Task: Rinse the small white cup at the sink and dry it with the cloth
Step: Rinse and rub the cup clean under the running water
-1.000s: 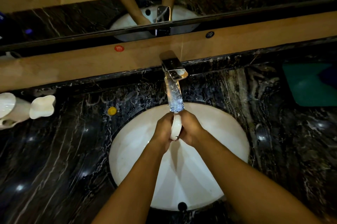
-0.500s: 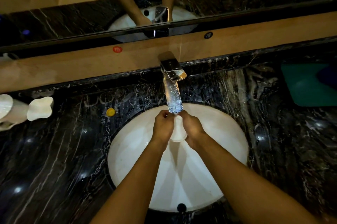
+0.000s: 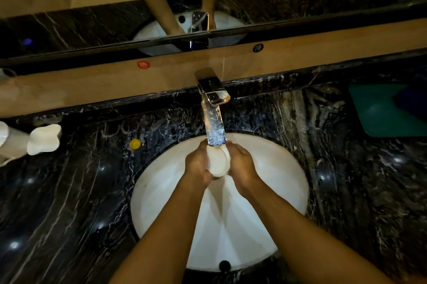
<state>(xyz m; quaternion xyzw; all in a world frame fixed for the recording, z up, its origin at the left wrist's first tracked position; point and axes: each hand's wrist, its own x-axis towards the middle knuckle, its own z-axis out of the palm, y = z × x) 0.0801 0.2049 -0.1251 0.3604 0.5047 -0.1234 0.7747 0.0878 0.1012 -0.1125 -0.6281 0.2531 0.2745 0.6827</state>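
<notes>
cup rinse under running tap, both hands engaged.
small white cup (image 3: 217,163) sits over the sink (image 3: 277,191) at basin 12 o'clock, directly below the faucet (image 3: 213,108); left hand (image 3: 198,166) grasps it at 9 o'clock, right hand (image 3: 241,164) at 3 o'clock. teal cloth (image 3: 379,115) lies on the counter (image 3: 69,202) at 2 o'clock.

— Counted over the basin? Two hands, left (image 3: 199,163) and right (image 3: 242,163), and one cup (image 3: 217,163) clasped between.
— Fixtures? One sink (image 3: 166,191), one tap (image 3: 213,108).
— On the counter? One yellow cap (image 3: 135,144) left of centre, two white holders (image 3: 44,138) (image 3: 9,142) at far left, one green cloth (image 3: 379,112) at upper right.
— On the wooden strip? Two stickers, red (image 3: 143,64) and dark (image 3: 258,47).
</notes>
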